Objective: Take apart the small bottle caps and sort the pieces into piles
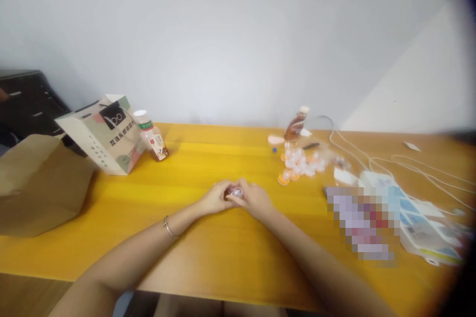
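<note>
My left hand [217, 198] and my right hand [255, 199] meet over the middle of the yellow table [223, 252]. Between them is a small round clear container [237, 192], its shiny top showing. The fingers of both hands curl around it, and the fingertips nearly touch. Its lower part is hidden by the fingers. To the right of my right hand lies a cluster of similar small round clear containers [303, 161], several with orange showing in them. A metal bracelet [169, 227] circles my left wrist.
A brown paper bag [44, 185], a printed gift bag [106, 136] and a white-capped bottle [151, 136] stand left. Behind the cluster leans a brown drink bottle [296, 124]. White cables [357, 151], a clear plastic case [412, 223] and a pixelated flat item [360, 223] lie right.
</note>
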Demonstrator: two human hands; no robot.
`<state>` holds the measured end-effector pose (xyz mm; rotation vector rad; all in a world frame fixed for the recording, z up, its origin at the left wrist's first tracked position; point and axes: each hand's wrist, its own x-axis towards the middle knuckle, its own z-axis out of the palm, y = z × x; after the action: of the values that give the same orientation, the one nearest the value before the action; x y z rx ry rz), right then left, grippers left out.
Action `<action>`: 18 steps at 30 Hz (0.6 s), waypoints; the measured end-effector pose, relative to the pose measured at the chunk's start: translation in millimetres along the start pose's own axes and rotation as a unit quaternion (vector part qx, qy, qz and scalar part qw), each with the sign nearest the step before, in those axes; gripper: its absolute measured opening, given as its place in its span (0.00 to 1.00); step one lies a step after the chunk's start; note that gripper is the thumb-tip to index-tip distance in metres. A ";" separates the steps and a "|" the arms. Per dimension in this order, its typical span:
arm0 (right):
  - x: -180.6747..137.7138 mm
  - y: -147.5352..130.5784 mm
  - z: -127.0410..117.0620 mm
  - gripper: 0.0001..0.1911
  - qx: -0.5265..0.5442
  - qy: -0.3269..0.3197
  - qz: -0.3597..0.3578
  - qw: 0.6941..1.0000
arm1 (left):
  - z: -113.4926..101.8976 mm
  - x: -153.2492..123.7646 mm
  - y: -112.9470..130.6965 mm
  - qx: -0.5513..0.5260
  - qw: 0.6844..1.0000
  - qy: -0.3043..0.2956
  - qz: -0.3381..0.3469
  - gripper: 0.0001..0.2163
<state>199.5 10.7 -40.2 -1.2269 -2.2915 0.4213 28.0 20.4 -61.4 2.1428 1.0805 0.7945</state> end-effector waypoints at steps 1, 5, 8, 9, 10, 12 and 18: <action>-0.6 -0.8 0.0 0.10 0.001 -0.010 -0.019 1.000 | 0.2 -0.7 -0.1 0.006 1.000 0.005 -0.004 0.11; -3.1 -2.1 -4.4 0.14 0.010 -0.001 -0.076 0.997 | 0.1 -1.4 -0.7 0.007 1.000 0.006 0.010 0.09; -3.5 -3.3 -6.0 0.13 0.005 0.008 -0.018 1.000 | -0.3 -0.6 -0.2 -0.006 1.000 -0.001 0.015 0.10; -3.4 -4.0 -6.1 0.09 0.005 -0.001 -0.021 1.000 | -0.3 -0.3 0.1 -0.002 1.000 0.001 0.012 0.09; -3.2 -4.9 -6.1 0.06 0.005 -0.012 -0.039 0.999 | -0.3 0.0 0.3 0.004 1.000 0.004 0.008 0.08; -2.9 -6.7 -6.3 0.07 -0.001 -0.013 -0.084 0.996 | -0.3 0.3 0.2 0.009 1.000 0.005 0.009 0.07; -3.4 -8.2 -4.8 0.07 -0.017 -0.002 -0.043 0.999 | 0.8 0.3 -2.1 -0.004 1.000 0.000 0.011 0.08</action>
<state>198.2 3.6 -33.2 -1.1383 -2.3534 0.3560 27.6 21.5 -63.4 2.1513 1.0530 0.8074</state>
